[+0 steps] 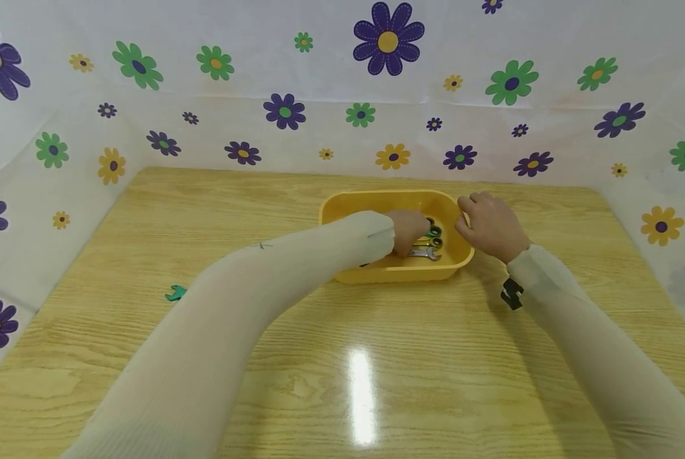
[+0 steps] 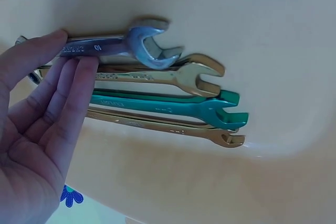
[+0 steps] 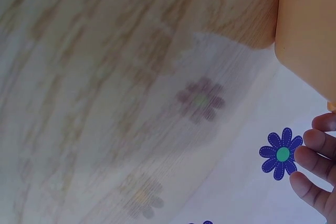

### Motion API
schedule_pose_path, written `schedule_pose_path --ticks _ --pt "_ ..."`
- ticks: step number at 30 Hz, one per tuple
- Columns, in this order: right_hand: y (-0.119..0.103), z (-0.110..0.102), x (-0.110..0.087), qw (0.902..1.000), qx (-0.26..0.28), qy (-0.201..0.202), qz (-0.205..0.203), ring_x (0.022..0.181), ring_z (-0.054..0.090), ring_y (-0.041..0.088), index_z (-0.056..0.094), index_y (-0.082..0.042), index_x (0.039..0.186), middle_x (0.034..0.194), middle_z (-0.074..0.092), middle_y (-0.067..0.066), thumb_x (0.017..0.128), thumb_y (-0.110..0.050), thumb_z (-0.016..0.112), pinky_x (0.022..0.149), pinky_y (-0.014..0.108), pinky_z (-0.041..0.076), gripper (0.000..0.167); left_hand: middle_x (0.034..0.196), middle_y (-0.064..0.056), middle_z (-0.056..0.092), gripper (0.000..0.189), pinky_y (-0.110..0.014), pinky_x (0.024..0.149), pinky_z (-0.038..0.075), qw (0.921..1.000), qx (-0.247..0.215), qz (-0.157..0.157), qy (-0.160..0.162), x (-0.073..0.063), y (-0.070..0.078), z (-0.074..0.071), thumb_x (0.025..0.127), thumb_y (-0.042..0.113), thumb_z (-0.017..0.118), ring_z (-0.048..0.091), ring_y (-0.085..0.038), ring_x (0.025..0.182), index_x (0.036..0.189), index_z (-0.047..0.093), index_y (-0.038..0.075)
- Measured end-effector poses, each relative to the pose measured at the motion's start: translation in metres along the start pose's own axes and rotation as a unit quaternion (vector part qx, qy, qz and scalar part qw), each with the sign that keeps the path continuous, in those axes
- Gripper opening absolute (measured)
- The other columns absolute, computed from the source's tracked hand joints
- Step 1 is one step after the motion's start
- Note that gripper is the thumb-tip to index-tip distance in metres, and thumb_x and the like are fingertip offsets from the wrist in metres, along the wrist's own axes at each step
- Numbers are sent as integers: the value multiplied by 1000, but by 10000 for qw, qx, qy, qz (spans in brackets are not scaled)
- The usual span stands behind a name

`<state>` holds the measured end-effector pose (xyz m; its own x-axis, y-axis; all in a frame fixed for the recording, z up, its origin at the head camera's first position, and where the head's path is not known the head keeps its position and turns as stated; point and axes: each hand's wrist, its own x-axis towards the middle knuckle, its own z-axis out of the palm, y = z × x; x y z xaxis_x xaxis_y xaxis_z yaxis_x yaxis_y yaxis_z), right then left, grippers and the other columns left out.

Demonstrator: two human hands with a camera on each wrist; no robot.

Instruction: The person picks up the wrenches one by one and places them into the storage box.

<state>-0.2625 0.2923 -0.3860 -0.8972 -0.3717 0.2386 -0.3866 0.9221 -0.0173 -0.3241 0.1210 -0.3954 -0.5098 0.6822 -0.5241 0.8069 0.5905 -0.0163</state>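
Observation:
A yellow plastic bin (image 1: 396,275) stands on the table with several combination wrenches inside. My left hand (image 1: 409,231) reaches into it and pinches a silver wrench (image 2: 105,46) between thumb and fingertips, its open end pointing away from the palm. Beside that wrench lie a gold wrench (image 2: 184,77), a green wrench (image 2: 173,106) and another gold-coloured wrench (image 2: 199,131), side by side on the bin floor. At the bin's right end, my right hand (image 1: 491,223) holds the rim, thumb at the inner side; its fingers (image 3: 317,163) show beside the outer wall.
A green wrench end (image 1: 176,293) lies on the wooden table (image 1: 434,370) at the left, the rest hidden behind my left sleeve. A flower-printed white sheet (image 1: 296,70) hangs behind and beside the table. A black clip-like piece (image 1: 512,293) sits at my right wrist.

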Motion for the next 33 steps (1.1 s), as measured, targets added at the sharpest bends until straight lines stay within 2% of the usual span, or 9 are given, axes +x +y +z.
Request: schedule_pose_path --ticks 10,18,21,26,33 --pt "1 1 0 9999 -29 -99 59 65 43 26 50 -2 83 69 47 10 87 -16 45 59 36 37 15 101 1 60 25 -27 65 36 9998 168 84 109 -14 2 -3 88 16 60 46 -13 80 111 55 15" --pt "0 0 0 9999 -47 -132 49 66 44 26 51 -1 85 70 47 10 88 -16 45 60 36 37 17 84 3 55 2 -27 63 36 9983 481 162 290 -20 3 -4 90 15 53 43 -13 73 91 52 17" --pt "0 0 -1 9999 -36 -144 38 67 44 26 51 -2 84 70 47 10 88 -16 44 61 36 37 17 78 4 50 3 -27 61 34 9970 627 232 384 -23 4 -4 90 16 52 41 -12 69 88 51 18" --pt "-2 -1 -1 9998 -41 -190 56 66 43 25 50 -2 83 69 46 9 88 -16 43 61 35 36 16 78 5 49 9 -26 60 35 9959 636 323 561 -29 5 -8 87 19 55 43 -11 69 94 50 18" --pt "-4 -2 -1 9998 -62 -182 95 66 44 25 50 -2 83 69 47 10 88 -16 44 61 36 37 16 93 2 53 35 -26 65 40 9916 703 523 951 -36 6 -10 82 20 59 45 -13 78 116 50 16"
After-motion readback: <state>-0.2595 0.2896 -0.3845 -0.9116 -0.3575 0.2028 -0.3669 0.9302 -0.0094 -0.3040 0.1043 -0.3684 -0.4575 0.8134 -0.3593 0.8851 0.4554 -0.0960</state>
